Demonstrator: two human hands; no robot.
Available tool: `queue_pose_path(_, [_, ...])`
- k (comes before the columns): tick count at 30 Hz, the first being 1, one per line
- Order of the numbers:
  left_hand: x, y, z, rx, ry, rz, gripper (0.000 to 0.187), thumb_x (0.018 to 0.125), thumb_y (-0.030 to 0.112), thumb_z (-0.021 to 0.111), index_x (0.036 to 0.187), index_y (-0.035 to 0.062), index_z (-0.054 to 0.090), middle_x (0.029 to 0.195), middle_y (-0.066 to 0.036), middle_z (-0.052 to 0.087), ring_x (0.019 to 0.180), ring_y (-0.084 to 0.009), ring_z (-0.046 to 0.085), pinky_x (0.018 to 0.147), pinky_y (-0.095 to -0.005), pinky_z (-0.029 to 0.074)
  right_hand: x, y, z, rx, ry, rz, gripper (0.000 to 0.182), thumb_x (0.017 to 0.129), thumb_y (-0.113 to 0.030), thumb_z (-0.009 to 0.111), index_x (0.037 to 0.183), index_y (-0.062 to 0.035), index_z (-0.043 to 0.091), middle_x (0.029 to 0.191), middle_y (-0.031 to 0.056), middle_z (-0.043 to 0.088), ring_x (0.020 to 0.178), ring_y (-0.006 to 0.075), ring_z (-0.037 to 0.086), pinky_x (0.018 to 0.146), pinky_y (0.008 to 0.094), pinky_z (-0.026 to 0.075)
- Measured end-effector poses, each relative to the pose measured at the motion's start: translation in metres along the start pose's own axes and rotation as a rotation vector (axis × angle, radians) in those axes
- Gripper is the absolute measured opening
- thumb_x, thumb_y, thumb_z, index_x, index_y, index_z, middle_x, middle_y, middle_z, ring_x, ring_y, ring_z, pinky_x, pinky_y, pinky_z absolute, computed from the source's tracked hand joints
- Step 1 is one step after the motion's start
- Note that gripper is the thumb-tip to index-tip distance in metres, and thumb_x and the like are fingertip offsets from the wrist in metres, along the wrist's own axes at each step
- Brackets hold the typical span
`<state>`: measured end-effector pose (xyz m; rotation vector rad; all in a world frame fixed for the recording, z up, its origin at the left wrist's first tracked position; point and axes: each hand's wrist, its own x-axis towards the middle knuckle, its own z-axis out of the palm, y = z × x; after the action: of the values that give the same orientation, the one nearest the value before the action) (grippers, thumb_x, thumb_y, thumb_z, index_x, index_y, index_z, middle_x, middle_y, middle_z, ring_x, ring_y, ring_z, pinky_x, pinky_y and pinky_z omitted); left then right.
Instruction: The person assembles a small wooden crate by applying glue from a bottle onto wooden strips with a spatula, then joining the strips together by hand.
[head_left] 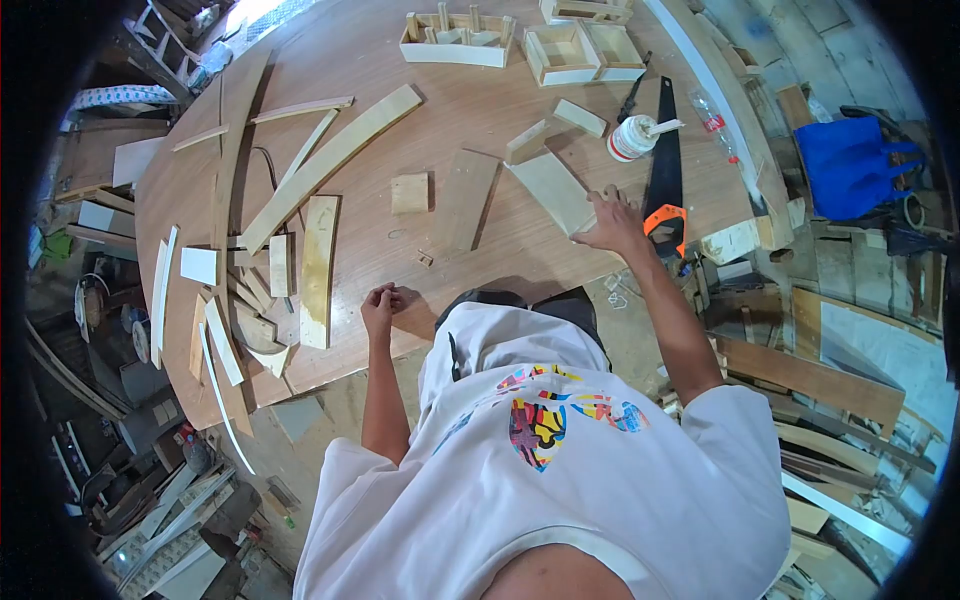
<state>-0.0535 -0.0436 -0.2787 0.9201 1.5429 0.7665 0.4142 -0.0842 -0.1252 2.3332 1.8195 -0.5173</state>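
My right hand [612, 222] lies on the near end of a pale flat board [550, 188] on the round brown table [480, 100], its fingers wrapped over the board's edge. My left hand [381, 303] rests near the table's front edge with its fingers curled in, and I see nothing in it. A small wood chip [425, 259] lies on the table between my two hands. Just right of my right hand lies a handsaw [664, 160] with an orange and black handle.
A white glue bottle [631, 138] stands beyond the pale board. Open wooden boxes [583, 52] sit at the far edge. A long plank [335, 160], a small block [409, 192] and several curved strips [225, 345] cover the left side. A blue bag [848, 165] hangs at right. Scrap wood litters the floor.
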Motion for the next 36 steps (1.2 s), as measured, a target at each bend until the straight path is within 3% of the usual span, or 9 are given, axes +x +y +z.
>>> queue_pose_path(8, [0.003, -0.002, -0.002, 0.038, -0.025, 0.021, 0.021, 0.089, 0.01, 0.053, 0.102, -0.0012, 0.065, 0.078, -0.008, 0.067, 0.064, -0.0126, 0.062, 0.059, -0.0234, 0.05, -0.005, 0.011, 0.013, -0.022, 0.112, 0.006, 0.083, 0.061, -0.06, 0.073, 0.125, -0.0107, 0.052, 0.129, 0.0185, 0.046, 0.12, 0.0356, 0.046, 0.096, 0.052, 0.037])
queue_pose_path(25, [-0.007, 0.006, 0.006, 0.034, 0.005, 0.028, 0.021, 0.087, 0.006, 0.052, 0.101, -0.0043, 0.064, 0.083, -0.009, 0.066, 0.069, -0.0122, 0.063, 0.063, -0.0242, 0.053, -0.019, -0.001, -0.01, 0.08, 0.153, 0.057, 0.081, 0.067, -0.057, 0.071, 0.129, -0.0097, 0.048, 0.136, 0.0205, 0.04, 0.127, 0.0347, 0.04, 0.1, 0.0537, 0.031])
queue_pose_path(29, [-0.006, -0.009, 0.006, 0.025, 0.017, 0.037, 0.022, 0.086, 0.007, 0.052, 0.103, -0.0032, 0.063, 0.087, -0.011, 0.067, 0.075, -0.0152, 0.064, 0.067, -0.0269, 0.053, -0.018, -0.001, -0.003, 0.242, 0.385, -0.139, 0.063, 0.073, -0.043, 0.072, 0.123, -0.0103, 0.052, 0.128, 0.0196, 0.046, 0.124, 0.0344, 0.041, 0.099, 0.05, 0.033])
queue_pose_path(30, [-0.006, -0.014, 0.006, 0.028, 0.018, 0.07, 0.022, 0.086, 0.008, 0.053, 0.102, -0.0022, 0.063, 0.086, -0.011, 0.068, 0.076, -0.0168, 0.065, 0.069, -0.0285, 0.052, -0.022, -0.013, -0.011, 0.353, 0.469, -0.221, 0.041, 0.077, -0.027, 0.071, 0.112, -0.0086, 0.057, 0.118, 0.0185, 0.052, 0.115, 0.0341, 0.048, 0.096, 0.0449, 0.038])
queue_pose_path(31, [-0.008, -0.018, 0.006, 0.022, 0.04, 0.071, 0.022, 0.086, 0.008, 0.053, 0.102, -0.0022, 0.063, 0.086, -0.011, 0.068, 0.076, -0.0168, 0.065, 0.069, -0.0285, 0.052, -0.022, -0.021, -0.01, 0.356, 0.467, -0.244, 0.041, 0.077, -0.027, 0.071, 0.112, -0.0086, 0.057, 0.118, 0.0185, 0.052, 0.115, 0.0341, 0.048, 0.096, 0.0449, 0.038])
queue_pose_path(34, [-0.021, -0.032, 0.008, 0.096, 0.126, 0.109, 0.02, 0.088, 0.005, 0.053, 0.103, -0.0029, 0.063, 0.086, -0.008, 0.066, 0.075, -0.0146, 0.063, 0.07, -0.0276, 0.052, -0.026, -0.057, -0.012, 0.659, 0.456, -0.473, 0.012, 0.08, -0.009, 0.065, 0.09, -0.0039, 0.063, 0.095, 0.0148, 0.061, 0.094, 0.0311, 0.059, 0.082, 0.0384, 0.047])
queue_pose_path(36, [-0.033, -0.047, 0.006, 0.155, 0.17, 0.085, 0.02, 0.088, 0.006, 0.054, 0.102, -0.0024, 0.063, 0.086, -0.008, 0.066, 0.075, -0.0146, 0.063, 0.069, -0.0276, 0.052, -0.027, -0.079, 0.005, 0.833, 0.23, -0.454, 0.011, 0.079, -0.01, 0.066, 0.089, -0.0043, 0.064, 0.087, 0.013, 0.063, 0.086, 0.028, 0.061, 0.076, 0.036, 0.048])
